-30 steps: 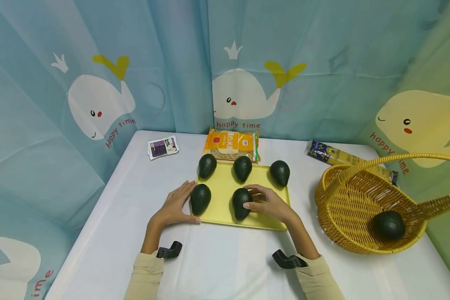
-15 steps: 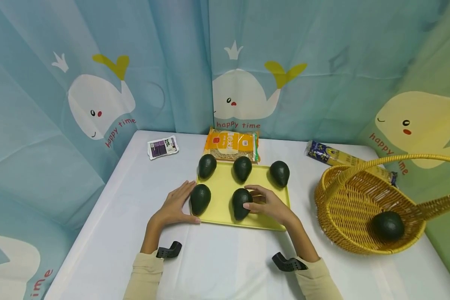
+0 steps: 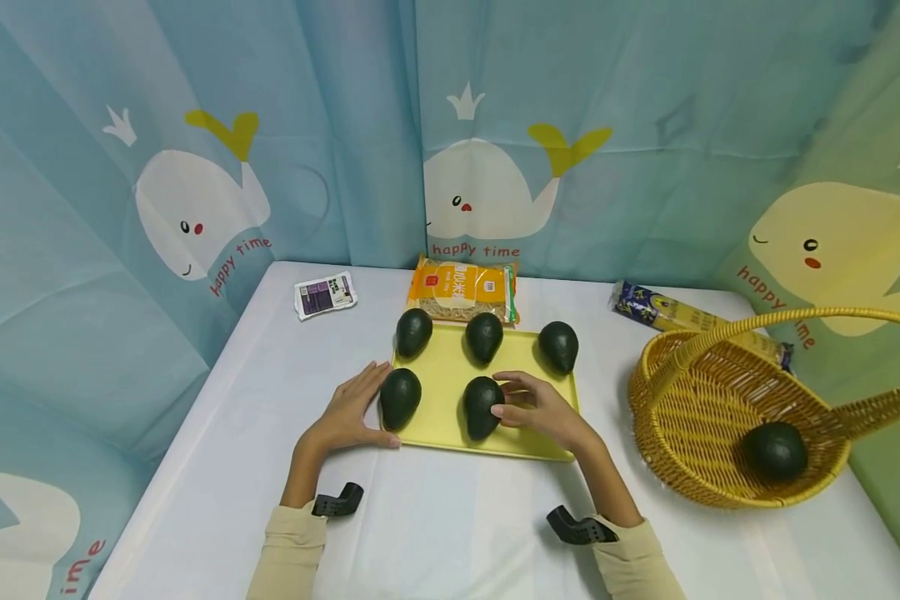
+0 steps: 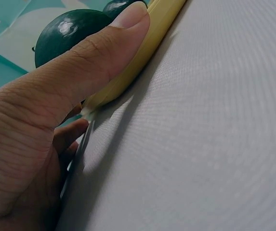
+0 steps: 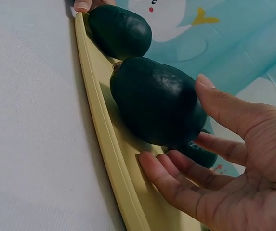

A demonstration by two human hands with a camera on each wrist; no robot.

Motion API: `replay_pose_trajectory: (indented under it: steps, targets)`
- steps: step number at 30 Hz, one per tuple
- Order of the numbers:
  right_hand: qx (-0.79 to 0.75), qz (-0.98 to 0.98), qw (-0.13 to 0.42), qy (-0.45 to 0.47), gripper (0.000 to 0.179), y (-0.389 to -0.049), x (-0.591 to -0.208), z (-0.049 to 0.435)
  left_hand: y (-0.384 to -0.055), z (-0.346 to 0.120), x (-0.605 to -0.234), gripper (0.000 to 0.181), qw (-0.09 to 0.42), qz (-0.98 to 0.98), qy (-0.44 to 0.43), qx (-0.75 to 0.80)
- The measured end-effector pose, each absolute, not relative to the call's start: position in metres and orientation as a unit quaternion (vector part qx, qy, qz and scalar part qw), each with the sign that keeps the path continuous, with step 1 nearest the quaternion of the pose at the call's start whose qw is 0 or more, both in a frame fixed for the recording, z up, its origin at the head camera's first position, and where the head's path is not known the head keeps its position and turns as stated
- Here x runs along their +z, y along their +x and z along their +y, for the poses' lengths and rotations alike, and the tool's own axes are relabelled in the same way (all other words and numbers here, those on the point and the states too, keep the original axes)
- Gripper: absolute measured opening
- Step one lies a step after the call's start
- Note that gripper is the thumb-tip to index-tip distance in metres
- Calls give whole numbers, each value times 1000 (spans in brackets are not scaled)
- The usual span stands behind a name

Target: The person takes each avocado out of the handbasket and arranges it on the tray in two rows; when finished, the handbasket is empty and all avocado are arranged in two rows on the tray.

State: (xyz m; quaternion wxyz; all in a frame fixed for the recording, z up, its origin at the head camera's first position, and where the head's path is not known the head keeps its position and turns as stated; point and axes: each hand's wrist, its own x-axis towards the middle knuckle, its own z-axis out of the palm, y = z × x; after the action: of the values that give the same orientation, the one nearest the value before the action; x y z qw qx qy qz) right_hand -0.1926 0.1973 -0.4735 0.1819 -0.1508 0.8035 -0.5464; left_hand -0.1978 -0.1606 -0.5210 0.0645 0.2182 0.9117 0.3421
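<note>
A shallow yellow tray (image 3: pixel 446 379) holds several dark green avocados in two rows. My left hand (image 3: pixel 347 414) rests at its front left corner, fingers along the left side and thumb against the front edge, beside the front left avocado (image 3: pixel 401 399). In the left wrist view the thumb (image 4: pixel 87 60) lies straight along the tray rim (image 4: pixel 150 57). My right hand (image 3: pixel 537 408) is around the right side of the front middle avocado (image 3: pixel 482 408). In the right wrist view, its loosely bent fingers stand slightly apart from that avocado (image 5: pixel 157 101), with the thumb tip close to it; contact is unclear.
A wicker basket (image 3: pixel 697 417) with a tall handle stands at the right, with one avocado (image 3: pixel 775 452) inside. Behind it lies a long noodle-like packet (image 3: pixel 671 312). An orange grain bag (image 3: pixel 462 289) sits behind the tray, and a small purple-and-white packet (image 3: pixel 326 295) lies back left.
My right thumb and fingers have shifted slightly to the right, away from the front middle avocado, which stays in place. The left hand has not moved.
</note>
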Motion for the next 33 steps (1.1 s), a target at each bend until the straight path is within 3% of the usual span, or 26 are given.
replay_pose_trajectory:
  steps: [13, 33]
  targets:
    - [-602, 763, 194, -134, 61, -192, -469, 199, -197, -161, -521, 124, 64, 912, 217, 342]
    - [-586, 774, 163, -177, 58, -191, -436, 220, -198, -161, -523, 123, 55, 915, 217, 337]
